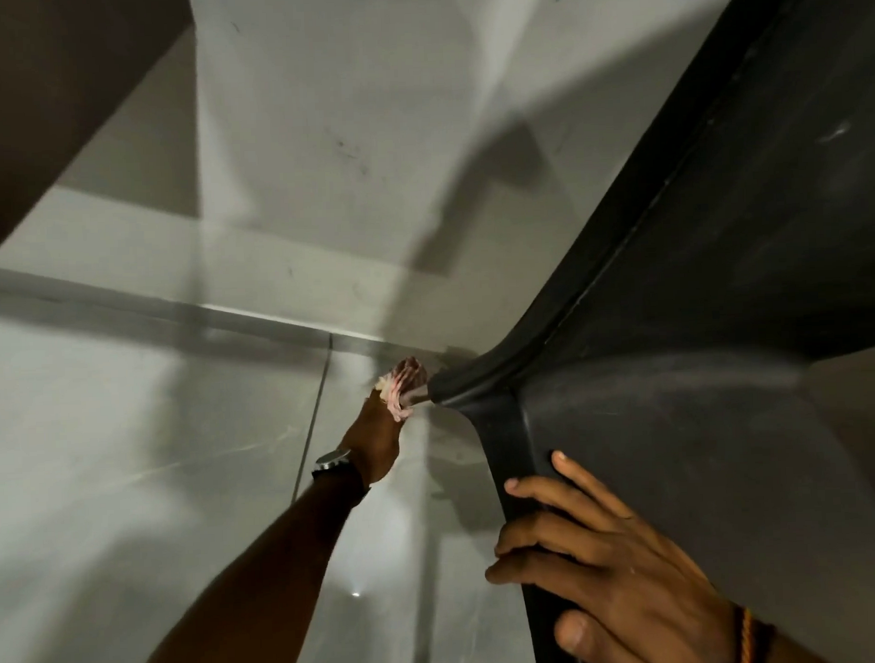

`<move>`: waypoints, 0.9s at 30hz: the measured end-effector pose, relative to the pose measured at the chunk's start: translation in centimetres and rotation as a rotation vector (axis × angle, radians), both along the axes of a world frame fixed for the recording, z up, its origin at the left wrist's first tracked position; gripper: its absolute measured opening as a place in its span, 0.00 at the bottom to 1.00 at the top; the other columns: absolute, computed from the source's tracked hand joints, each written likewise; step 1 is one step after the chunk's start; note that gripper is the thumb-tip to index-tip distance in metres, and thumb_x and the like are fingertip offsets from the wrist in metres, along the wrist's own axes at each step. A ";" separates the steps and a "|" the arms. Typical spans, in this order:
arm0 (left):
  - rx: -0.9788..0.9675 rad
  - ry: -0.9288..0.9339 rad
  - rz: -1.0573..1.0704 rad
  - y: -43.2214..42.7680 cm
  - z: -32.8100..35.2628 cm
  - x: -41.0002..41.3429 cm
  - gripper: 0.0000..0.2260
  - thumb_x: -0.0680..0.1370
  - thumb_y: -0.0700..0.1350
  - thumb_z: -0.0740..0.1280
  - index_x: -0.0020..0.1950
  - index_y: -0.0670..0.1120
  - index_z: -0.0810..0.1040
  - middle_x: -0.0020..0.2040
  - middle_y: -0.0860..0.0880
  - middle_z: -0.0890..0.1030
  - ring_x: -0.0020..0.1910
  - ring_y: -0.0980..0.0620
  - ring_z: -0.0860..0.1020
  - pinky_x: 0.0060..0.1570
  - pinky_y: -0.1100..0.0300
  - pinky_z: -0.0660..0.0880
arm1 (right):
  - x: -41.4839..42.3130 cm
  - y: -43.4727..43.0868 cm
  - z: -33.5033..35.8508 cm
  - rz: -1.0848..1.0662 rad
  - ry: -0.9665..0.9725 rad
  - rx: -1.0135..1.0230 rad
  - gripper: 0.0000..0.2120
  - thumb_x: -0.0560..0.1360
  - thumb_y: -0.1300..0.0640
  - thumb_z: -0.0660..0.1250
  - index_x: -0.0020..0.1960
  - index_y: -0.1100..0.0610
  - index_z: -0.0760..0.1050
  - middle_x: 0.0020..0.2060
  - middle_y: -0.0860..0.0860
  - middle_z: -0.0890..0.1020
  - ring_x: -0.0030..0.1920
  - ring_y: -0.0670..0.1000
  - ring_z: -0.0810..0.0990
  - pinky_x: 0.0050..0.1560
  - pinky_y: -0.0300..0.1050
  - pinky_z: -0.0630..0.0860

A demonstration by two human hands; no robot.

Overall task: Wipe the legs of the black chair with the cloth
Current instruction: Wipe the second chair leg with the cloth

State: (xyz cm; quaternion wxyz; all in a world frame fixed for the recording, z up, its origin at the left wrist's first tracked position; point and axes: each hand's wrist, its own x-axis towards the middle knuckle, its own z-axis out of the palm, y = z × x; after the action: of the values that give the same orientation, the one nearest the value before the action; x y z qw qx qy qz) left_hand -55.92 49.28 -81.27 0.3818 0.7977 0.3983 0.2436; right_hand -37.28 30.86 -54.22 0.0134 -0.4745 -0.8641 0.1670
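black chair (pixel 673 323) blocks right, floor (pixel 132 441) open left

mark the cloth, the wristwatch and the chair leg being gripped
cloth (pixel 402 391): head view, middle of the pinkish wad held in the left hand.
wristwatch (pixel 332 458): head view, its metal case on the left wrist.
chair leg (pixel 506 440): head view, bare black surface just above the right hand's fingers.
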 end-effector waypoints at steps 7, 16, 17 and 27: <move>-0.031 -0.181 0.203 -6.9 5.2 1.5 0.30 0.82 0.51 0.57 0.78 0.32 0.65 0.76 0.31 0.71 0.77 0.41 0.69 0.77 0.76 0.51 | -0.1 0.1 0.5 0.010 -0.072 -0.042 0.28 0.88 0.37 0.39 0.72 0.38 0.74 0.69 0.36 0.75 0.84 0.47 0.59 0.85 0.53 0.44; -0.053 0.066 0.239 -2.9 -0.3 2.2 0.30 0.80 0.33 0.65 0.82 0.39 0.63 0.81 0.37 0.66 0.80 0.38 0.66 0.79 0.45 0.66 | 0.2 0.6 -0.2 0.050 -0.110 0.080 0.28 0.89 0.39 0.36 0.70 0.38 0.75 0.65 0.37 0.78 0.83 0.46 0.60 0.85 0.51 0.49; -0.057 0.063 0.242 -2.4 -1.0 2.0 0.31 0.80 0.33 0.64 0.83 0.41 0.60 0.83 0.40 0.62 0.83 0.41 0.62 0.82 0.47 0.62 | 0.4 0.7 -0.4 0.087 -0.150 0.119 0.25 0.90 0.41 0.37 0.70 0.38 0.72 0.65 0.36 0.77 0.84 0.45 0.57 0.84 0.50 0.50; -0.124 0.177 0.081 0.6 -2.8 0.6 0.36 0.79 0.26 0.57 0.85 0.46 0.52 0.87 0.47 0.48 0.86 0.47 0.48 0.84 0.44 0.52 | 1.4 0.6 -1.4 0.174 -0.346 0.169 0.17 0.91 0.45 0.45 0.75 0.35 0.66 0.70 0.33 0.73 0.85 0.46 0.55 0.85 0.51 0.46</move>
State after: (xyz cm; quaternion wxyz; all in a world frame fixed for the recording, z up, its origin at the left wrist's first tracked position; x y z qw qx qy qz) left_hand -55.35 49.86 -84.11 0.3833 0.7742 0.4767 0.1623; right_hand -35.88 31.47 -55.65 -0.1100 -0.4170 -0.9022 0.0104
